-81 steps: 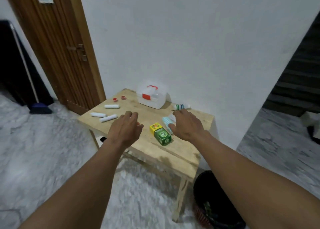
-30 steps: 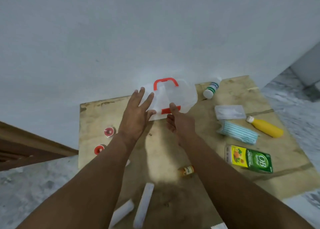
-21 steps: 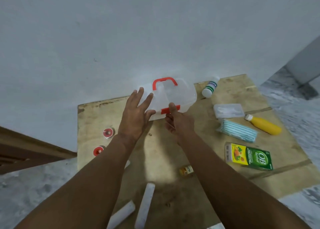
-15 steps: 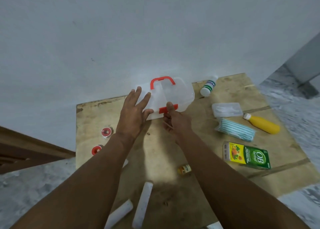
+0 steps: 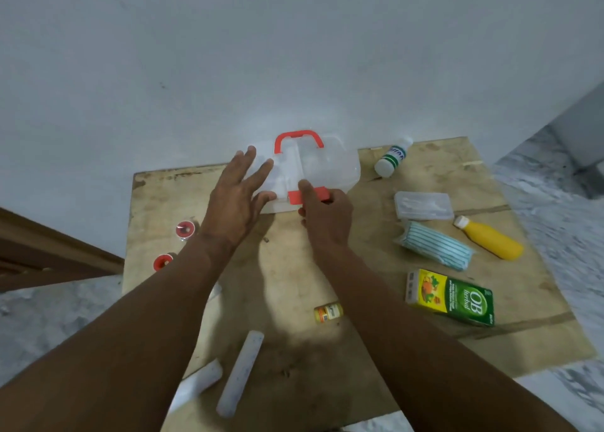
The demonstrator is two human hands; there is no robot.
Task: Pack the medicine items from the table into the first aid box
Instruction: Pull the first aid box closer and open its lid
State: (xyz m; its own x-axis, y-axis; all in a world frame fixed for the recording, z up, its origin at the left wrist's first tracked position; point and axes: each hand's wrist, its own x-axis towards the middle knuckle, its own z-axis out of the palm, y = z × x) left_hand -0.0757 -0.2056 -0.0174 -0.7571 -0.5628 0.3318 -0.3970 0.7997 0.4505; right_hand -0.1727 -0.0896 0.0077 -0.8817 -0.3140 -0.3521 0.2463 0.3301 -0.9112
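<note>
Worn plywood forms the surface (image 5: pixel 376 366), with the clear plastic first aid box (image 5: pixel 327 166) at its far edge against the wall. The left hand (image 5: pixel 235 206) lies flat on the lid, fingers spread, gripping nothing. The right hand (image 5: pixel 327 219) pinches the red latch (image 5: pixel 322 194) with curled fingers. Since half a second ago both hands have barely moved. Rightward lie a smooth yellow bottle (image 5: pixel 490 242) and a glossy green carton (image 5: pixel 457 297).
</note>
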